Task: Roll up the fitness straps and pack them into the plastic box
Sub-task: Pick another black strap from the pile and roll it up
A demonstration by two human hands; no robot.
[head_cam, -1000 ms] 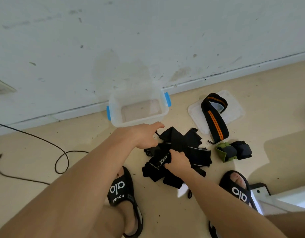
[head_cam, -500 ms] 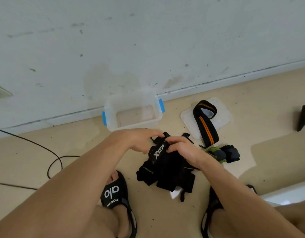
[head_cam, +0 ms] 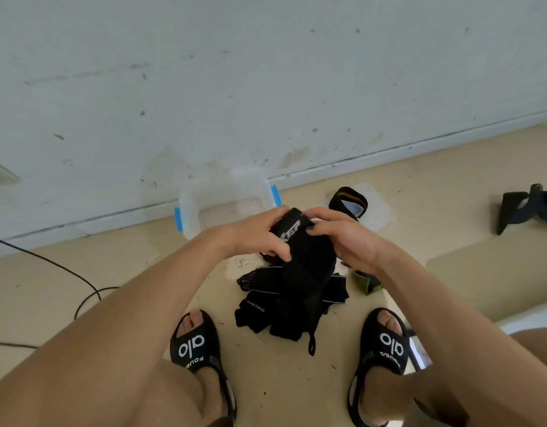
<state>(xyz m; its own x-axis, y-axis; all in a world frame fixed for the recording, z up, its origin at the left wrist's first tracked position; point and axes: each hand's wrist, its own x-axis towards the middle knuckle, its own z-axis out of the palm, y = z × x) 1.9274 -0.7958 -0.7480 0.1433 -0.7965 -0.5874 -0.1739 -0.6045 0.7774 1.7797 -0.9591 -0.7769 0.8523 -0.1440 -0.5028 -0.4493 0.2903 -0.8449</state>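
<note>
Both hands meet on one black strap (head_cam: 292, 231): the left hand (head_cam: 256, 237) curls its fingers over the strap's top end and pinches from the side with the thumb beneath, while the right hand (head_cam: 347, 238) grips the same end from the opposite side, fingertips pressed onto the fabric beside white lettering. That strap hangs down from between the hands and joins a heap of black straps (head_cam: 289, 298) lying on the floor (head_cam: 136, 272) directly below them; one piece in the heap carries small white lettering, and a thin loop trails from its near edge.

Just beyond the left hand stands the plastic box (head_cam: 204, 204), clear with blue latches at its two ends, set against the foot of the wall (head_cam: 266, 72); its near rim is partly hidden by the left hand. Beyond the right hand a black strap with an orange stripe (head_cam: 347, 198) lies looped on the clear lid (head_cam: 378, 208), flat on the floor. Under the right wrist a green strap piece (head_cam: 364, 282) shows in part.

Below the hands, two feet in black slides (head_cam: 193, 346) stand on either side of the heap. A black cable (head_cam: 65, 272) curves across the floor well off past the left forearm, and a dark object (head_cam: 525, 208), too unclear to name, sits far out past the right hand.
</note>
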